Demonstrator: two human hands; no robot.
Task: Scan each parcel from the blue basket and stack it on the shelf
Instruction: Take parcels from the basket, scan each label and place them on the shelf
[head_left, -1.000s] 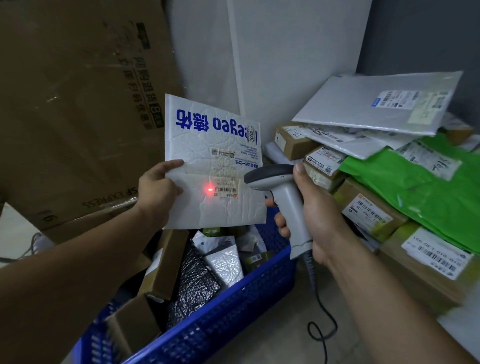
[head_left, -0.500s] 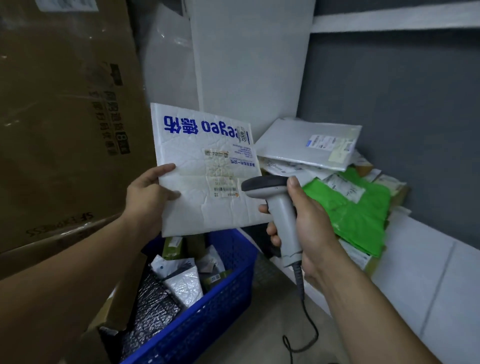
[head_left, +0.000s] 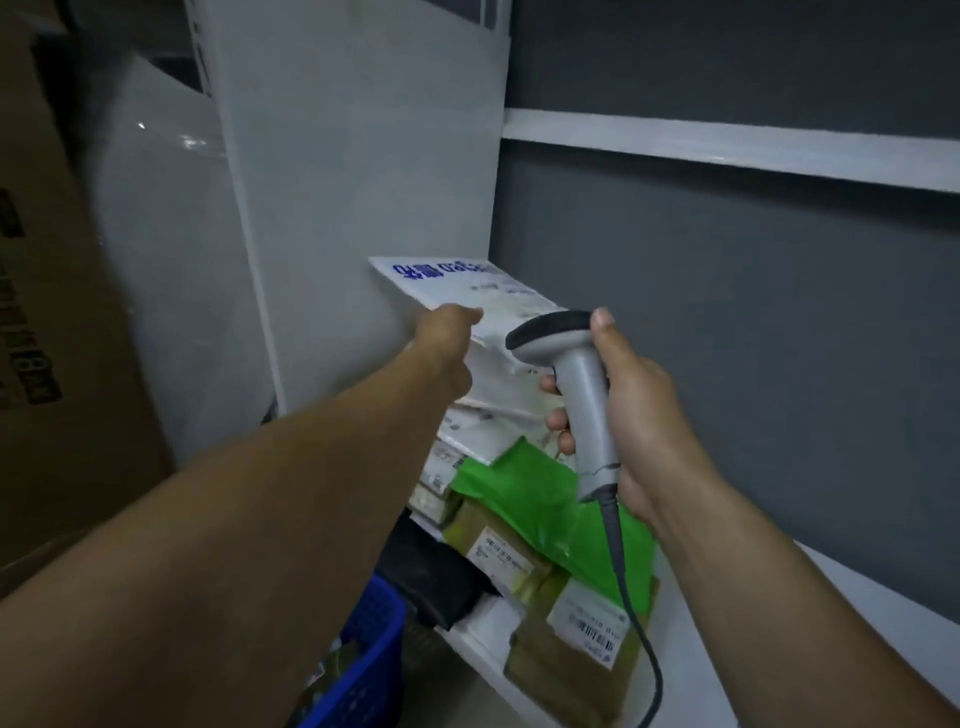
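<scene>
At the far left a big brown cardboard carton (head_left: 47, 312) leans, with dark print on its side. Beside it rises the white upright panel (head_left: 363, 156) of the shelving. Low down, the corner of the blue basket (head_left: 371, 670) shows under the person's left forearm, with a few packets blurred inside.

The left hand (head_left: 449, 338) reaches forward and grips the near edge of a white padded mailer (head_left: 457, 283) with blue lettering. The thumb lies on top, and the other fingers are hidden beneath it. The mailer is held almost flat above the top of the pile of parcels (head_left: 483, 441) on the shelf, against the upright panel; I cannot tell whether it touches the pile.

In that pile lie white envelopes, a bright green poly bag (head_left: 524, 499) and brown labelled boxes (head_left: 571, 639).

Just right of the mailer, the right hand (head_left: 628, 415) holds a grey barcode scanner (head_left: 576, 395), fingers wrapped round the handle and thumb up by its dark head. Its cable (head_left: 631, 597) hangs down across the parcels. Further right runs the white shelf board (head_left: 857, 613), with the grey back wall (head_left: 753, 364) behind.
</scene>
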